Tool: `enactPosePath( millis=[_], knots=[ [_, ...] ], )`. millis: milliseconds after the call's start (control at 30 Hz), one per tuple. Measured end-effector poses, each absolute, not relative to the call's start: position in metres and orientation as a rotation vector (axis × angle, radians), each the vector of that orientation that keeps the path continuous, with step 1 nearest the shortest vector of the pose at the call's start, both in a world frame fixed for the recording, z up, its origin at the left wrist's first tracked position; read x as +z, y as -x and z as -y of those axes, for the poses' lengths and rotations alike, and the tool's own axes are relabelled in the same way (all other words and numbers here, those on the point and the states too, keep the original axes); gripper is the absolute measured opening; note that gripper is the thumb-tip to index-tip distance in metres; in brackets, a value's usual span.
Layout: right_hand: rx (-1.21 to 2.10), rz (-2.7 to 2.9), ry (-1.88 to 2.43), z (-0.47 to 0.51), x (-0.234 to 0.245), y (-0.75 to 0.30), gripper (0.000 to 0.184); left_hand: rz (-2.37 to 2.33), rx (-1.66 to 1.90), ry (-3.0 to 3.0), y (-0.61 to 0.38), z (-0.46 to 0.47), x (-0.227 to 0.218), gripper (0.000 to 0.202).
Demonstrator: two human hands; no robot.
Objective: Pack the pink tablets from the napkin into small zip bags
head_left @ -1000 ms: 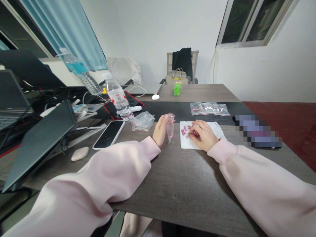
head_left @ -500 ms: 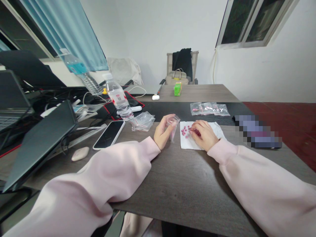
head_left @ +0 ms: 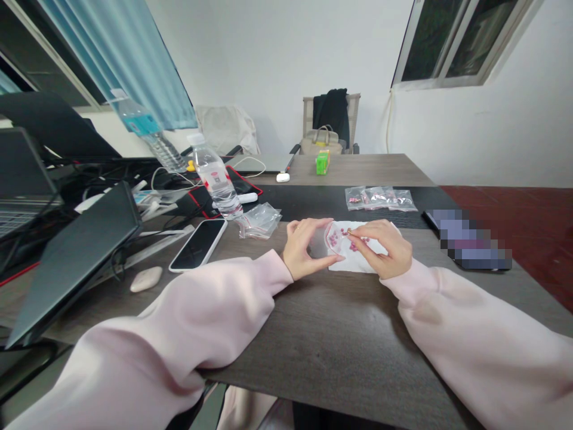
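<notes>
My left hand (head_left: 307,248) holds a small clear zip bag (head_left: 319,243) between thumb and fingers, its mouth spread toward the right. Thumb and fingertips of my right hand (head_left: 385,248) are pinched together just right of that mouth, on something too small to make out clearly. Beneath them a white paper sheet (head_left: 353,261) lies on the table, with several small pink-red beads (head_left: 353,245) on it. More bead-like pink bits show through or beside the bag opening. My right hand covers part of the sheet.
Filled zip bags (head_left: 380,198) lie behind the sheet, and flat clear bags (head_left: 260,220) to the left. A water bottle (head_left: 217,179), a phone (head_left: 198,245) and a tilted dark laptop (head_left: 80,257) stand or lie leftward. A pixelated phone-like object (head_left: 470,242) is at right.
My left hand has turned the bag's opening rightward and spread it wide. My right hand has lifted from the beads, its fingers now pinched near the bag's mouth.
</notes>
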State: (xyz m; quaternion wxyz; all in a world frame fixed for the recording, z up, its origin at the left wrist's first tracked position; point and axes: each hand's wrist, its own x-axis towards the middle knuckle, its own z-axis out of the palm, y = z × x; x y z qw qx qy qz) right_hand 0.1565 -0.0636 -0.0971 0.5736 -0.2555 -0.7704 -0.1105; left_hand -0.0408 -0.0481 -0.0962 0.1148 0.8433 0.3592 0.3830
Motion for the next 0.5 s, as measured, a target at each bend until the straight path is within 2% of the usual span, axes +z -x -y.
enactPosePath(
  millis=[500],
  knots=[
    [-0.409, 1.953, 0.486, 0.0647, -0.0953, -0.1590, 0.022, -0.969, 1.126, -2.524, 0.0416, 0.0471, -0.1006, 0.070]
  ],
)
